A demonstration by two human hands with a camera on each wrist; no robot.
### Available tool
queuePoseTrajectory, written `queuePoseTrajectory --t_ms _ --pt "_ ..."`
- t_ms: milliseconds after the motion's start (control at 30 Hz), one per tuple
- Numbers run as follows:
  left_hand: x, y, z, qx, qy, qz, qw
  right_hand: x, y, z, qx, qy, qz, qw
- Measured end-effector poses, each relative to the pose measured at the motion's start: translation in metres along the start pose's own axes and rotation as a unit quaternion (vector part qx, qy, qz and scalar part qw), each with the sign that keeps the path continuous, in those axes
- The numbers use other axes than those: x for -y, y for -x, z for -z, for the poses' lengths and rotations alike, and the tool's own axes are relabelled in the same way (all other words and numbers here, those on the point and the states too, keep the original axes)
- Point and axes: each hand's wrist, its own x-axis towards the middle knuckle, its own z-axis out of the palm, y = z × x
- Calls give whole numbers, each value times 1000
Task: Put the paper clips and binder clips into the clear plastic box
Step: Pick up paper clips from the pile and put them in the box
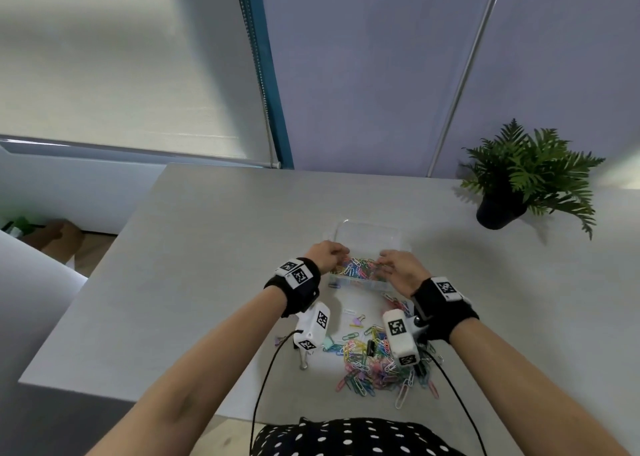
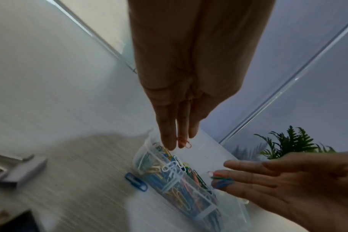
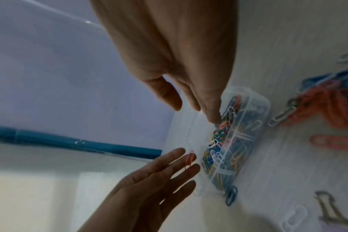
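Observation:
The clear plastic box (image 1: pixel 356 281) stands mid-table, its lid (image 1: pixel 367 234) lying open behind it, with several coloured paper clips inside. Both hands hover over it. My left hand (image 1: pixel 337 253) points straight fingers down at the box's left end (image 2: pixel 143 157); an orange paper clip (image 2: pixel 184 142) hangs at its fingertips. My right hand (image 1: pixel 386 260) also has straight fingers, and its index fingertip (image 3: pixel 215 120) touches the clips in the box (image 3: pixel 254 113). A loose pile of paper clips (image 1: pixel 374 362) and some binder clips (image 1: pixel 358 319) lie on the table nearer me.
A blue paper clip (image 2: pixel 135 181) lies on the table just outside the box's near left corner. A potted fern (image 1: pixel 519 178) stands at the back right. The table's left edge (image 1: pixel 104 258) drops to the floor. Cables run from the wrist cameras toward me.

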Motion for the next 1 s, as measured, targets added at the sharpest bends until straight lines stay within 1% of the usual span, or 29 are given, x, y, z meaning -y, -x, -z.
queuePoseTrajectory --t_ms 67,133,167,233,300,333,367,400,467,500,533,567,600,700,767,867,933,1000 --pt "4 11 6 8 -2 -7 1000 -1 -2 -3 -10 111 10 994" --pt "14 25 15 2 -2 -25 1000 -2 4 -6 -16 233 36 972" --pt "21 33 20 -1 -8 -34 999 -4 8 -6 -1 290 68 955" --pt "38 48 28 -7 -44 -45 998 -13 20 -11 57 378 136 914" --pt "54 62 33 -17 -102 -51 993 -30 33 -21 115 452 180 866" --pt "61 68 32 -23 -141 -55 988 -40 37 -28 139 494 203 834" --pt "67 73 30 -22 -180 -63 981 -51 39 -34 163 540 224 795" --pt "73 77 26 -12 -214 -70 974 -63 42 -41 187 592 238 747" --pt "84 83 16 16 -266 -85 960 -86 45 -49 228 695 251 634" --pt "90 85 10 24 -286 -94 953 -96 45 -50 243 730 259 585" --pt "94 86 5 24 -305 -103 946 -103 46 -52 253 748 270 552" --pt "98 87 2 17 -323 -115 939 -108 46 -52 253 753 284 537" --pt "101 87 0 5 -341 -123 932 -111 46 -51 249 751 294 536" --pt "104 87 -2 -23 -374 -137 917 -106 45 -46 242 727 299 569" --pt "103 84 0 -27 -383 -138 913 -101 42 -39 247 699 279 610" --pt "102 80 1 -33 -376 -144 915 -95 34 -29 241 642 245 686" --pt "101 78 -1 -39 -367 -145 918 -89 29 -23 223 616 239 717" --pt "97 76 -4 -52 -353 -146 922 -82 25 -18 200 601 247 733"
